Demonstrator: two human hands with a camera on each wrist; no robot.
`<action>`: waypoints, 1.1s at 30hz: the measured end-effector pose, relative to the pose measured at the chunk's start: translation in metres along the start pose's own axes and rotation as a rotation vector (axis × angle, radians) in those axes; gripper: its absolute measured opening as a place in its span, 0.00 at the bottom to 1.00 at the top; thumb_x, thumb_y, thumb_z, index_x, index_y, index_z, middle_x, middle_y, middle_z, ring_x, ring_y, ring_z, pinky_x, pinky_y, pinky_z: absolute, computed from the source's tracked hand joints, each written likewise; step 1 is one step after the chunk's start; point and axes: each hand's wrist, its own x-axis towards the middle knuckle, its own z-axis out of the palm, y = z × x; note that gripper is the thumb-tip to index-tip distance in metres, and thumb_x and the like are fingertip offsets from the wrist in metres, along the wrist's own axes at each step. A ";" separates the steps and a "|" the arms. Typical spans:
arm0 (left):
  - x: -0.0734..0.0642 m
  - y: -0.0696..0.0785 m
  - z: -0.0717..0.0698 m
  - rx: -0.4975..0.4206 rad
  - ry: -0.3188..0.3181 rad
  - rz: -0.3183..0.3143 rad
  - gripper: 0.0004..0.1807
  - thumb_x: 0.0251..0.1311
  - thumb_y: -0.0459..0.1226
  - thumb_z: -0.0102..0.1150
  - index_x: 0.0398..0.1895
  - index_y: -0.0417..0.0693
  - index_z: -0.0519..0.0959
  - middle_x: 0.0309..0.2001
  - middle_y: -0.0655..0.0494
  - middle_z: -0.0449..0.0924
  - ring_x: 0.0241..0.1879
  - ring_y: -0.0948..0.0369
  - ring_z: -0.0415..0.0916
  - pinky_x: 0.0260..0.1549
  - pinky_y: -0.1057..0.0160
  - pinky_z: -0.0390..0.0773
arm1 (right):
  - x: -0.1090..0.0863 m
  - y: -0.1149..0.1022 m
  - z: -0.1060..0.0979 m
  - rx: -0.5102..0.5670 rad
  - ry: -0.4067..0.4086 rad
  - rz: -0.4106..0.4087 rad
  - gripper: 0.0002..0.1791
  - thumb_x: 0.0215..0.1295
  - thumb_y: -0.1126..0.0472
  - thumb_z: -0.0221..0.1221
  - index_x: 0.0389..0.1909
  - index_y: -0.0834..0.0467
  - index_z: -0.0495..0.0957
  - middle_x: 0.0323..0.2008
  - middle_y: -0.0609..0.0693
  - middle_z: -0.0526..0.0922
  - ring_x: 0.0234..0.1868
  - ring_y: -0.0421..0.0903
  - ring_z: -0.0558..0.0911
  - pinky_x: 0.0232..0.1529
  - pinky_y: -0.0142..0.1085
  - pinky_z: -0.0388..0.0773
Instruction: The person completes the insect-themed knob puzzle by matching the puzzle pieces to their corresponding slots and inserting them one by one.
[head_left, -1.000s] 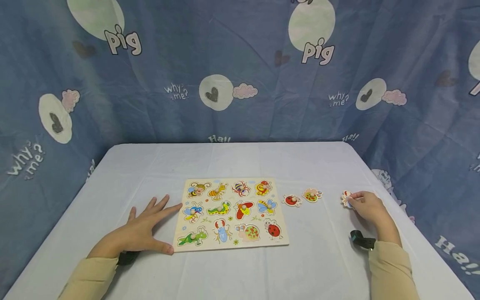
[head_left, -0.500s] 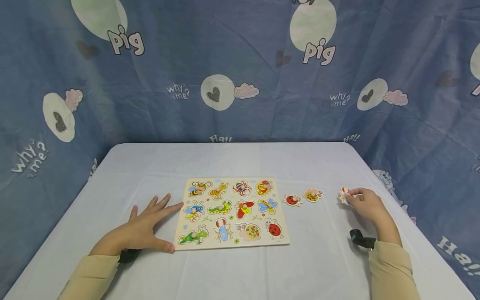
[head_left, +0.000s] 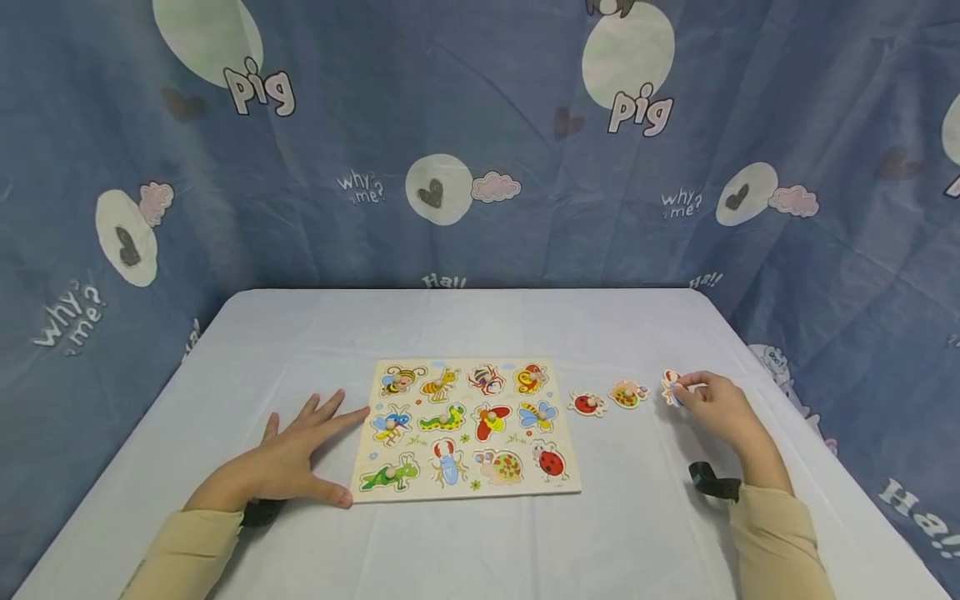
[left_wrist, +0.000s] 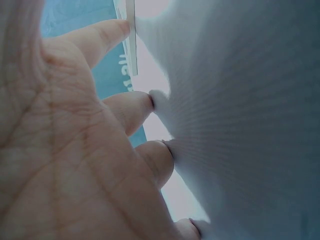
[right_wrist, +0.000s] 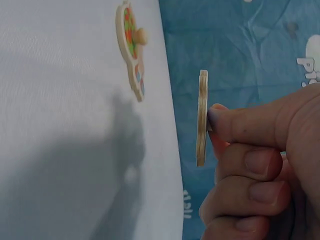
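A wooden knob puzzle board [head_left: 534, 488] with insect pictures lies mid-table. My left hand [head_left: 281, 462] is spread beside its left side, thumb at the lower left corner and index fingertip touching the left edge. In the left wrist view the other fingertips rest on the white cloth. My right hand [head_left: 723, 412] pinches a small puzzle piece [head_left: 670, 387] by its knob, between thumb and index finger. Red and blue show on that piece, seemingly the beetle; the right wrist view gives only its edge. A snail piece [head_left: 627, 393] and a ladybug piece [head_left: 588, 404] lie left of it.
Knobbed pieces fill most of the board's recesses. The front-row beetle [head_left: 447, 462], snail [head_left: 498, 467] and ladybug [head_left: 550, 460] pictures show no knobs. A white cloth covers the table [head_left: 465, 550]. Behind hangs a blue printed curtain [head_left: 480, 233].
My right hand has moved left with the piece, towards the snail piece. The left hand stays at the board's edge. The head view has shifted slightly.
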 end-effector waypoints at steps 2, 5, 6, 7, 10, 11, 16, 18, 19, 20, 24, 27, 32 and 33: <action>0.000 0.000 0.000 -0.007 -0.004 -0.003 0.68 0.32 0.66 0.86 0.83 0.68 0.65 0.87 0.35 0.44 0.83 0.23 0.33 0.64 0.09 0.27 | -0.001 -0.005 0.002 0.001 0.007 -0.030 0.24 0.82 0.51 0.56 0.58 0.70 0.75 0.21 0.44 0.70 0.22 0.40 0.66 0.25 0.34 0.64; 0.001 0.000 0.000 -0.005 -0.006 -0.010 0.68 0.31 0.68 0.85 0.83 0.68 0.65 0.88 0.35 0.45 0.83 0.23 0.33 0.65 0.09 0.27 | -0.001 -0.013 0.004 0.000 0.015 -0.075 0.23 0.82 0.52 0.56 0.58 0.70 0.75 0.18 0.42 0.67 0.19 0.38 0.63 0.22 0.33 0.62; 0.001 0.000 0.001 -0.003 -0.004 -0.010 0.68 0.31 0.68 0.85 0.83 0.68 0.65 0.87 0.35 0.45 0.83 0.23 0.33 0.65 0.09 0.27 | -0.001 -0.017 0.005 -0.001 0.016 -0.085 0.23 0.82 0.52 0.57 0.58 0.69 0.76 0.18 0.42 0.66 0.18 0.37 0.62 0.21 0.33 0.61; 0.001 0.000 0.001 0.000 -0.002 -0.010 0.68 0.31 0.68 0.85 0.83 0.68 0.65 0.87 0.35 0.45 0.83 0.23 0.33 0.65 0.09 0.27 | -0.001 -0.020 0.006 -0.002 0.016 -0.095 0.22 0.82 0.52 0.57 0.58 0.69 0.76 0.17 0.42 0.66 0.18 0.37 0.62 0.21 0.32 0.61; 0.002 0.000 0.001 0.006 0.000 -0.011 0.68 0.31 0.68 0.85 0.83 0.69 0.65 0.87 0.35 0.45 0.83 0.23 0.34 0.65 0.09 0.27 | -0.001 -0.031 0.008 -0.004 0.014 -0.119 0.22 0.82 0.52 0.57 0.59 0.68 0.76 0.17 0.42 0.65 0.18 0.37 0.62 0.21 0.33 0.61; 0.002 0.000 0.001 0.007 0.000 -0.010 0.68 0.31 0.68 0.85 0.83 0.69 0.65 0.87 0.35 0.45 0.83 0.23 0.34 0.65 0.09 0.27 | -0.002 -0.035 0.008 -0.002 0.011 -0.126 0.22 0.82 0.52 0.58 0.59 0.68 0.76 0.17 0.42 0.65 0.18 0.38 0.62 0.21 0.33 0.61; 0.001 0.000 0.001 0.018 0.000 -0.013 0.68 0.30 0.66 0.86 0.83 0.69 0.65 0.87 0.35 0.45 0.83 0.23 0.34 0.64 0.09 0.27 | -0.001 -0.051 0.008 -0.020 0.012 -0.162 0.21 0.82 0.52 0.58 0.58 0.67 0.77 0.17 0.43 0.64 0.18 0.39 0.62 0.22 0.34 0.61; 0.001 0.000 0.001 0.025 0.003 -0.014 0.69 0.30 0.65 0.87 0.83 0.69 0.65 0.87 0.35 0.46 0.83 0.23 0.35 0.64 0.09 0.27 | 0.000 -0.056 0.007 -0.030 0.010 -0.175 0.20 0.81 0.53 0.58 0.58 0.67 0.77 0.17 0.43 0.64 0.19 0.39 0.61 0.22 0.34 0.61; 0.001 0.000 0.001 0.028 0.006 -0.013 0.69 0.30 0.65 0.87 0.83 0.68 0.65 0.87 0.35 0.46 0.83 0.22 0.35 0.64 0.08 0.28 | 0.000 -0.059 0.007 -0.031 0.007 -0.181 0.20 0.81 0.53 0.58 0.58 0.67 0.77 0.17 0.43 0.64 0.19 0.39 0.61 0.22 0.34 0.61; 0.001 0.000 0.002 0.031 0.008 -0.011 0.69 0.30 0.64 0.87 0.83 0.68 0.65 0.87 0.34 0.46 0.83 0.22 0.35 0.64 0.08 0.28 | 0.001 -0.061 0.007 -0.033 0.004 -0.185 0.20 0.81 0.53 0.58 0.58 0.67 0.77 0.18 0.43 0.64 0.19 0.39 0.61 0.22 0.34 0.61; 0.001 0.001 0.002 0.033 0.008 -0.016 0.68 0.30 0.66 0.87 0.83 0.67 0.66 0.87 0.35 0.47 0.83 0.22 0.35 0.65 0.09 0.29 | 0.002 -0.070 0.008 -0.031 -0.006 -0.204 0.18 0.81 0.54 0.59 0.57 0.66 0.77 0.18 0.43 0.64 0.18 0.39 0.62 0.22 0.34 0.61; 0.000 0.002 0.001 0.032 0.006 -0.016 0.68 0.30 0.66 0.86 0.83 0.67 0.65 0.87 0.35 0.46 0.83 0.22 0.35 0.65 0.09 0.29 | 0.003 -0.077 0.010 -0.028 -0.009 -0.227 0.18 0.80 0.55 0.60 0.56 0.66 0.78 0.18 0.43 0.64 0.18 0.40 0.62 0.22 0.34 0.60; -0.001 0.003 0.001 0.019 0.003 -0.013 0.68 0.31 0.65 0.86 0.83 0.67 0.65 0.87 0.35 0.46 0.83 0.23 0.35 0.65 0.09 0.29 | 0.003 -0.090 0.015 -0.019 -0.031 -0.253 0.17 0.80 0.56 0.61 0.56 0.65 0.79 0.18 0.44 0.65 0.19 0.40 0.63 0.22 0.35 0.61; -0.001 0.003 0.001 0.019 0.004 -0.012 0.68 0.31 0.65 0.87 0.83 0.67 0.65 0.87 0.35 0.46 0.83 0.23 0.35 0.65 0.09 0.29 | 0.003 -0.092 0.016 -0.017 -0.034 -0.259 0.16 0.79 0.56 0.61 0.56 0.65 0.79 0.18 0.44 0.65 0.19 0.40 0.63 0.23 0.35 0.61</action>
